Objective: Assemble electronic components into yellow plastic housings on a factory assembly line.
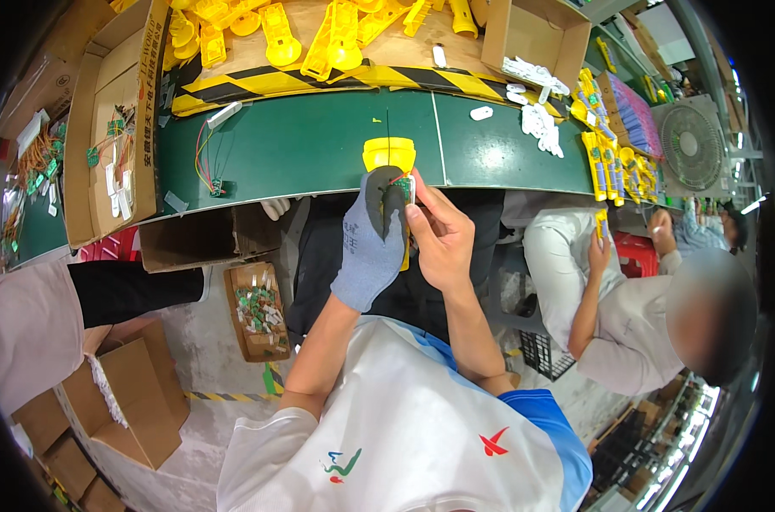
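Observation:
A yellow plastic torch-shaped housing is upright in front of me, its wide end away from me at the green table's near edge. Around its body wraps my left hand, in a blue-grey glove with dark fingers, closed on it. My bare right hand pinches a small green circuit board with a white part against the housing's right side. Part of the board is hidden by the fingers. A thin dark wire rises over the wide end.
Yellow housings fill a tray behind striped tape. White plastic pieces lie to its right; a wired board lies left, beside a cardboard box. Co-workers sit at both sides, one holding a yellow part. A fan stands far right.

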`<state>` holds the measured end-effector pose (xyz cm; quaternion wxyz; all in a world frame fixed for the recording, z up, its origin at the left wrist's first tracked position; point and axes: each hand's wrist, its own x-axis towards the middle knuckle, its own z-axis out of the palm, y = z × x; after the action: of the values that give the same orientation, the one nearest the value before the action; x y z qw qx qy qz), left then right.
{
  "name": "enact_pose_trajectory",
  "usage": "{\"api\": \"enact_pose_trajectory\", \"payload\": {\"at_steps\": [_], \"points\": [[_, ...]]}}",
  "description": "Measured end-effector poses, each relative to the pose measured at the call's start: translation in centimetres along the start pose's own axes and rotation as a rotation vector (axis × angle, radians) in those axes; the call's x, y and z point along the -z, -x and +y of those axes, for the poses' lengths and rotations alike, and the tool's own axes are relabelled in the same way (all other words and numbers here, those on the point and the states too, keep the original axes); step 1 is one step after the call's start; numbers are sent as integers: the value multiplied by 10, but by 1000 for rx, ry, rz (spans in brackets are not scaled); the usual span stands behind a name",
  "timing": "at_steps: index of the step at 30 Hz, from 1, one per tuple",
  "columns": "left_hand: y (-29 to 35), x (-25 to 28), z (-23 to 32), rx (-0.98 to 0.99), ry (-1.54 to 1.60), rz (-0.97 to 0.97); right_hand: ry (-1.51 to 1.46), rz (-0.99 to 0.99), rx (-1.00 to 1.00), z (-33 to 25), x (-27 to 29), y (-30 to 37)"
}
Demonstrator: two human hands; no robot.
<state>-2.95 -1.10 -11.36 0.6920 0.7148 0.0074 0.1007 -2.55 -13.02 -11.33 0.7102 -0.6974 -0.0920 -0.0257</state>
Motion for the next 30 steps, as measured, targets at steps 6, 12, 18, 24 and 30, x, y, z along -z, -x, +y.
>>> {"api": "enact_pose_trajectory", "payload": {"at_steps": [6, 12, 18, 24, 30], "points": [[0, 3, -4, -114, 23, 10, 38, 32, 79, 1, -3, 3], [2, -1, -1, 5, 119, -13, -29, 105, 26, 2, -5, 6], [-5, 6, -9, -138, -26, -75, 348, 91, 206, -4, 0, 2], [-16, 1, -2, -163, -83, -90, 469, 57, 301, -13, 9, -9], [-15, -18, 8, -167, -216, -138, 504, 58, 289, -36, 26, -7]]}}
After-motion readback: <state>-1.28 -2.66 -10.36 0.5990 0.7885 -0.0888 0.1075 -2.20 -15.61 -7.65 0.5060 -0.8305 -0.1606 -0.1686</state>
